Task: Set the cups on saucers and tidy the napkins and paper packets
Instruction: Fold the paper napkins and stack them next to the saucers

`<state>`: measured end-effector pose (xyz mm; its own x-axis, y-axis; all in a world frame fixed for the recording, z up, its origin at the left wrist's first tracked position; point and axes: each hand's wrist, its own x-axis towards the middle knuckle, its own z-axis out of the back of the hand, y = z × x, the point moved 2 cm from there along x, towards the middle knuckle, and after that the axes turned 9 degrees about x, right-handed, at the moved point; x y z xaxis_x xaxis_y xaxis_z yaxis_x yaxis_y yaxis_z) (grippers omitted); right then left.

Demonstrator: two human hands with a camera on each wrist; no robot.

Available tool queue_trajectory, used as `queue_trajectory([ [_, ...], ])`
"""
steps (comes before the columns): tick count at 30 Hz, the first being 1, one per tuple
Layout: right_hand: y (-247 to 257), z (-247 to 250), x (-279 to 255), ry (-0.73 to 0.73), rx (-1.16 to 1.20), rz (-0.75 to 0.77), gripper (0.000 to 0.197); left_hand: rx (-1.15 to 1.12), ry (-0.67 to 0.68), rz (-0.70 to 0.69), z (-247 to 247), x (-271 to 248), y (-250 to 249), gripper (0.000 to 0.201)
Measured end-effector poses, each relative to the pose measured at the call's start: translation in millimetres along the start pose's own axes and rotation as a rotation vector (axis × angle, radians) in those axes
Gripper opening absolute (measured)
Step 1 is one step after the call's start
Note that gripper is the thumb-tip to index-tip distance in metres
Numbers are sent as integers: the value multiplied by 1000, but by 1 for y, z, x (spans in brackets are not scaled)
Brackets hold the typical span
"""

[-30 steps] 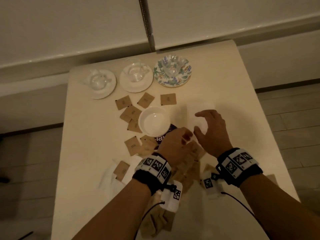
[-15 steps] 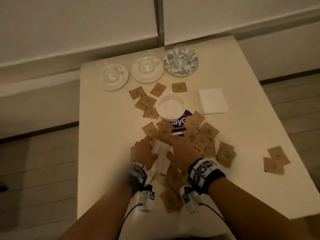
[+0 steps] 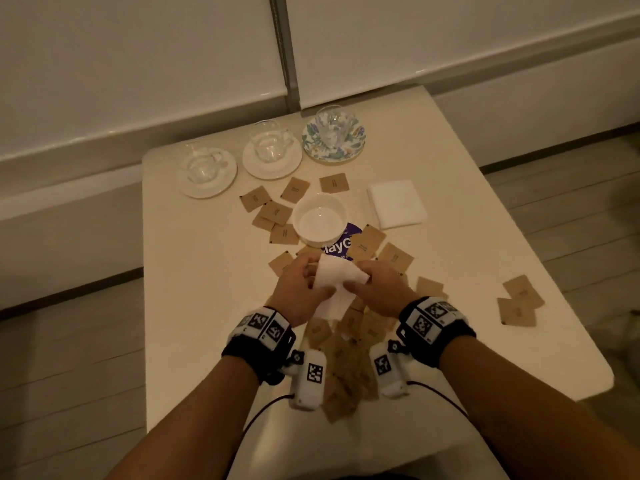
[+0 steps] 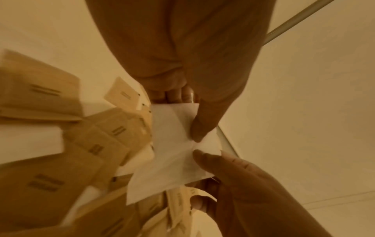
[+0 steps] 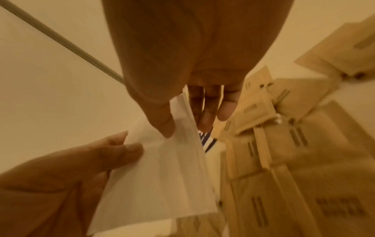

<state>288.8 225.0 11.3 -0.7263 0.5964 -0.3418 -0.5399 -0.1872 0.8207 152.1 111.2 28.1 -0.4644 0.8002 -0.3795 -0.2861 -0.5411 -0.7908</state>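
I am pinching the white napkin (image 3: 334,284) with my left hand (image 3: 300,294) and right hand (image 3: 379,289) at centre frame, aligning its edges before creasing.

White napkin (image 4: 174,149): held above the table (image 4: 304,112), pinched by left hand (image 4: 194,67) at its upper edge, right hand (image 4: 243,184) at its lower corner. Brown paper packets (image 4: 97,144): scattered heap left of the napkin, blurred.

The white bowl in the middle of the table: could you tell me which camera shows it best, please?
The head view: the white bowl sits whole and upright among brown packets. Both wrist views show only hands, the napkin and packets; no bowl.
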Motion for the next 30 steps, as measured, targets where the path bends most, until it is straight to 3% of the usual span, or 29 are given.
queue_trajectory([
  [5, 4, 43, 1, -67, 69, 12, 11, -66, -55, -4, -5, 15, -37, 31],
  [8, -4, 61, 1, -125, 176, -11, 10, -115, -80, -11, -6, 20, -51, 29],
  [13, -21, 77, -8, -87, 334, -65, 29, -117, -108, -21, -6, 27, -60, 28],
  [18, -28, 88, -14, -121, 466, -52, 22, -85, -160, -41, -15, 32, -63, 9],
  [24, -29, 108, -14, -128, 493, -36, 17, -162, -167, -8, -21, 36, -79, 9],
  [30, -27, 125, -12, -138, 515, -5, 12, -142, -193, -65, -20, 40, -100, 12],
])
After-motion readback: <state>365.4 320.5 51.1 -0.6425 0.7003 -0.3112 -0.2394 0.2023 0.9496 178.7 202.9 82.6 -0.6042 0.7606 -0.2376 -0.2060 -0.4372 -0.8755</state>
